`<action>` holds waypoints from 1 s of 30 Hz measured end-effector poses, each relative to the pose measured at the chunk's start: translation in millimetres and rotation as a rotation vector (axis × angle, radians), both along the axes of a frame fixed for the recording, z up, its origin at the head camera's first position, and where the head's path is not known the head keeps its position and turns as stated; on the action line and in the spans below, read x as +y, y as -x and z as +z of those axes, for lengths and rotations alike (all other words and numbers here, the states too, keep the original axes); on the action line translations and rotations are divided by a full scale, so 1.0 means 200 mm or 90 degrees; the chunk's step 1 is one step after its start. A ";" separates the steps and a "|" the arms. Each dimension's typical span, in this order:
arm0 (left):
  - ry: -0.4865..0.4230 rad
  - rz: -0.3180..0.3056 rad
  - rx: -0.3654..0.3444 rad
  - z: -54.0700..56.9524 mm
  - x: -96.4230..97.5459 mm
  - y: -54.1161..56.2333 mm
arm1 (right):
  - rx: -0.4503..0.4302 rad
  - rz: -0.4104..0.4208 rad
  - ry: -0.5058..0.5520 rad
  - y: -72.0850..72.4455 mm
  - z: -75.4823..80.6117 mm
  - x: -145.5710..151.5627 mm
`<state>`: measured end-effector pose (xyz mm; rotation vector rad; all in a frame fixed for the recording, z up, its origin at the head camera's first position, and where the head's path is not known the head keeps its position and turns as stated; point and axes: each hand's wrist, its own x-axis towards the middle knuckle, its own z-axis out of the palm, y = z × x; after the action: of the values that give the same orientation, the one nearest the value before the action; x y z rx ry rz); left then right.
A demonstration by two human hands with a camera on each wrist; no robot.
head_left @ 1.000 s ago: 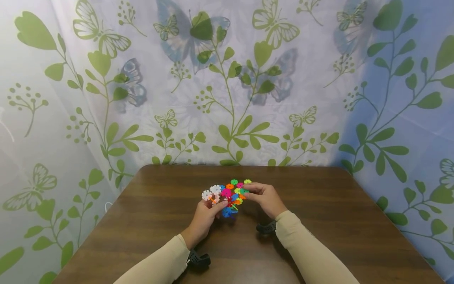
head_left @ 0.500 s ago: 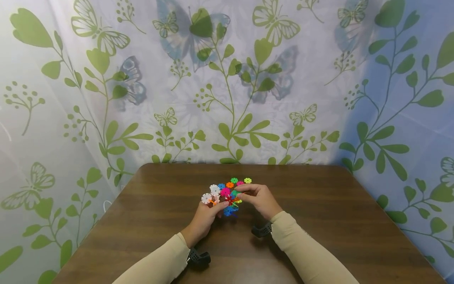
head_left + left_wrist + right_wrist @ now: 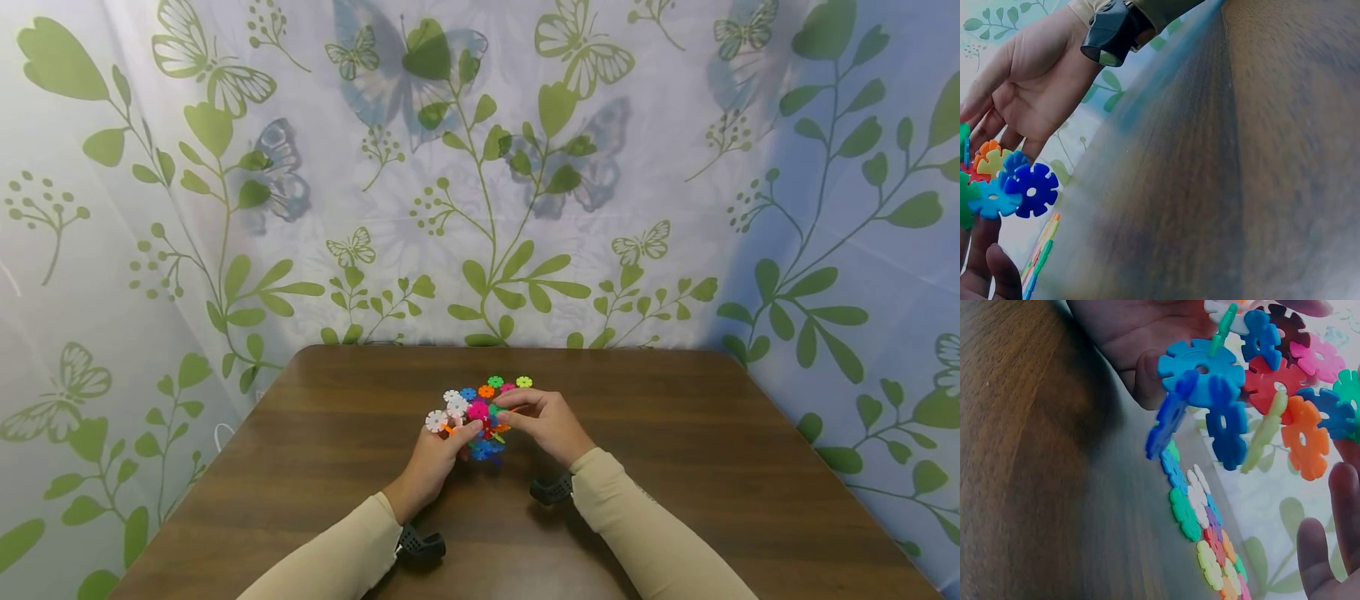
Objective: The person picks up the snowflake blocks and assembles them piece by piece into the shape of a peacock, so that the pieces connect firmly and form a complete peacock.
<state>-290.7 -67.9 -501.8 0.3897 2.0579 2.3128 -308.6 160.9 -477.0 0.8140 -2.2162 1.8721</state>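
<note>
Left hand [image 3: 429, 462] pinches an interlocking snowflake-disc cluster [image 3: 478, 411], seemingly steadying it; right hand [image 3: 551, 425] pinches a green disc [image 3: 494, 410] against it; more discs [image 3: 1185, 514] lie beyond both hands.

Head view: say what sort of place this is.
Probably an indoor tabletop workspace, perhaps curtained off: a brown wood-look table, leaf-and-butterfly print hangings behind it and at both sides, and colourful flower-shaped pieces held above it.

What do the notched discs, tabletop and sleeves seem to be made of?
Notched discs: likely molded plastic, semi-glossy; vivid colors, crisp slots.
Tabletop: wood or wood-look laminate, satin; brown grain, soft sheen.
Sleeves: matte fabric, fiber unclear; soft, creased cuffs.
</note>
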 end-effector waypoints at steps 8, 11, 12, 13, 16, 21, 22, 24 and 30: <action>-0.007 -0.034 0.030 0.01 -0.02 -0.01 | -0.044 0.008 -0.032 -0.03 0.02 -0.02; 0.001 -0.023 0.030 0.00 -0.02 -0.01 | -0.051 0.013 -0.012 -0.04 0.03 -0.05; 0.004 -0.018 0.027 0.00 -0.02 -0.01 | -0.053 0.014 -0.004 -0.05 0.03 -0.06; 0.008 -0.010 0.022 0.00 -0.02 -0.01 | -0.053 0.015 0.003 -0.05 0.03 -0.06; 0.015 0.007 0.010 0.01 -0.03 -0.01 | -0.053 0.008 0.017 -0.06 0.02 -0.09; 0.007 0.005 0.023 0.01 -0.02 -0.01 | -0.046 -0.014 0.017 -0.07 0.02 -0.11; 0.008 0.001 0.027 0.01 -0.02 -0.01 | -0.043 -0.019 0.011 -0.07 0.03 -0.11; 0.009 -0.004 0.033 0.01 -0.02 0.00 | -0.036 -0.023 -0.003 -0.07 0.03 -0.10; 0.025 -0.016 0.037 0.01 -0.02 -0.01 | -0.031 0.000 -0.012 -0.06 0.03 -0.08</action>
<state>-288.9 -71.2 -498.8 0.4836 2.1075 2.2698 -296.7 144.9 -471.2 0.7784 -2.2660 1.8938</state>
